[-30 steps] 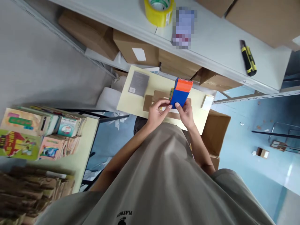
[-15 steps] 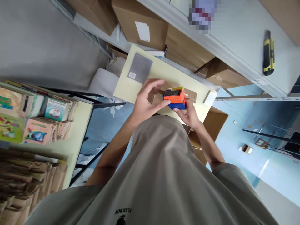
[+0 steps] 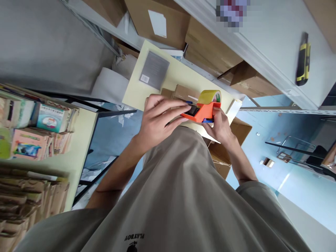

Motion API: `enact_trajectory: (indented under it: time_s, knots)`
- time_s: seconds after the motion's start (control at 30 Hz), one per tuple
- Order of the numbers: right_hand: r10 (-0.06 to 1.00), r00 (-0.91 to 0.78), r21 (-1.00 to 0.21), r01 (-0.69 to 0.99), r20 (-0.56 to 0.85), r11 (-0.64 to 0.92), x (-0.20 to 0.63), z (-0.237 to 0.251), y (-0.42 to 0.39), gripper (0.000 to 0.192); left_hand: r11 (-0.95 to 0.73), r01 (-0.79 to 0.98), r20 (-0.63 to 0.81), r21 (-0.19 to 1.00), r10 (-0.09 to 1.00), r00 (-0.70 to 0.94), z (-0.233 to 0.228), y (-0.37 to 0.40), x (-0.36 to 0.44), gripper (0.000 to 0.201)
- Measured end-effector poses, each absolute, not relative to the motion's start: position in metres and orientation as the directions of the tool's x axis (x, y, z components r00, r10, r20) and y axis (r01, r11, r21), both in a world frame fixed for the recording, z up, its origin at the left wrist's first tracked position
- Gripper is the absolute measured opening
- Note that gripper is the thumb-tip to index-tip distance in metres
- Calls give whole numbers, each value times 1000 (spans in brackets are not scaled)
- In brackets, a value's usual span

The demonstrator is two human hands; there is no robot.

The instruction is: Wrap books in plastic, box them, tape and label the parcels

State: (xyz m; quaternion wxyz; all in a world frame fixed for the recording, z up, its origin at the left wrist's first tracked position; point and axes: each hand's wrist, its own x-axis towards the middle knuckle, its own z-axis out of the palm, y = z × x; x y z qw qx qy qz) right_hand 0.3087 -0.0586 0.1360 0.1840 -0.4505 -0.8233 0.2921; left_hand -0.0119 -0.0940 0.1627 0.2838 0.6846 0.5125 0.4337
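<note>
Your left hand (image 3: 157, 120) pinches the front of the dispenser (image 3: 205, 112); your right hand (image 3: 222, 125) grips its rear, above the near side of the bench (image 3: 181, 77). Past it lies cardboard (image 3: 186, 92), then bare bench to the far edge, cartons (image 3: 210, 49) beyond.

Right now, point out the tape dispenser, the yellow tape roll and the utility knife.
Tape dispenser (image 3: 204, 111), head view: its orange side.
Yellow tape roll (image 3: 207, 96), head view: its outer surface.
Utility knife (image 3: 303, 65), head view: middle of the handle.

Head-worn view, downward onto both hands (image 3: 157, 120) (image 3: 221, 126)
</note>
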Motion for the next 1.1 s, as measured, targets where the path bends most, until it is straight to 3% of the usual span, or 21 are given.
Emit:
enact_trajectory:
  time_s: [0.17, 0.3, 0.43, 0.6, 0.83, 1.1]
  knots:
    - [821, -569, -645, 640, -34, 417, 307, 153, -62, 47, -207, 285, 174, 936, 975, 138, 177, -87, -22, 41]
    - [806, -563, -634, 694, -182, 342, 304, 179, -58, 51, 104, 96, -118, 990, 981, 155, 157, -76, -23, 42]
    - [784, -501, -630, 754, -366, 187, 294, 196, -48, 65, 350, -71, -333, 934, 925, 182, 112, -74, -6, 45]
    - [727, -485, -597, 791, -485, 130, 286, 220, -29, 76, 394, -208, -377, 895, 919, 118, 86, -84, 9, 48]
    - [689, -403, -436, 889, -602, 140, 315, 282, 8, 73, 433, -189, -457, 881, 882, -113, 57, -52, -39, 37]
    - [745, -379, -396, 903, -549, 168, 284, 287, 13, 71, 527, -324, -557, 785, 831, 2, 4, -33, -36, 36]
